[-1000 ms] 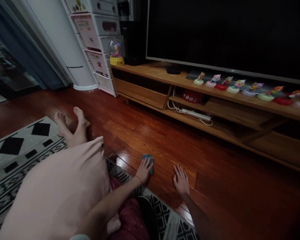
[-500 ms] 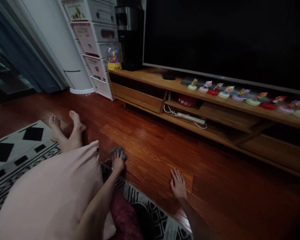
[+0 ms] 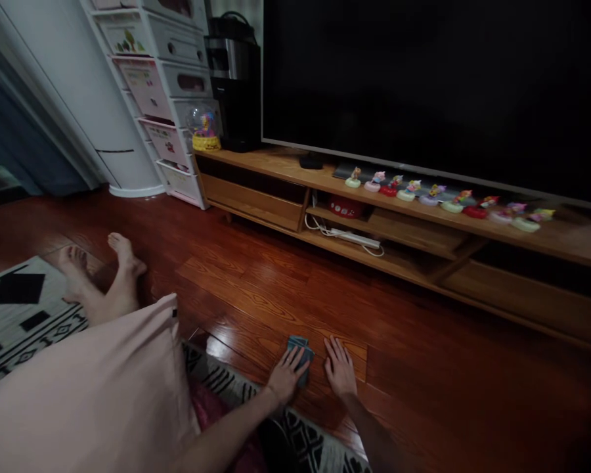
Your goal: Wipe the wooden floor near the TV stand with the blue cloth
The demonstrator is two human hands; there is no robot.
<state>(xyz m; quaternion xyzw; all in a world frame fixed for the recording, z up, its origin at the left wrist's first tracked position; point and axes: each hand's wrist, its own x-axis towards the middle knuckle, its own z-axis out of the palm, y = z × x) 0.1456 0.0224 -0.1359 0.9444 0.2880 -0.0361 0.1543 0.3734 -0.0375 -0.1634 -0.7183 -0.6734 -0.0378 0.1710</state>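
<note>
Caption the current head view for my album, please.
Left hand on what looks like a blue-green cloth, right hand on the wooden floor.

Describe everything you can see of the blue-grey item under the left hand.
The blue-grey item looks small and flat, with straightish edges and corners showing past the fingers. It seems layered, perhaps folded cloth, but the picture is too dim to settle the material. It lies on the reddish-brown wooden floor, near the edge of the patterned rug. The left hand lies over it, palm down with fingers extended, hiding part of it. The right hand is beside it, not touching.
</note>
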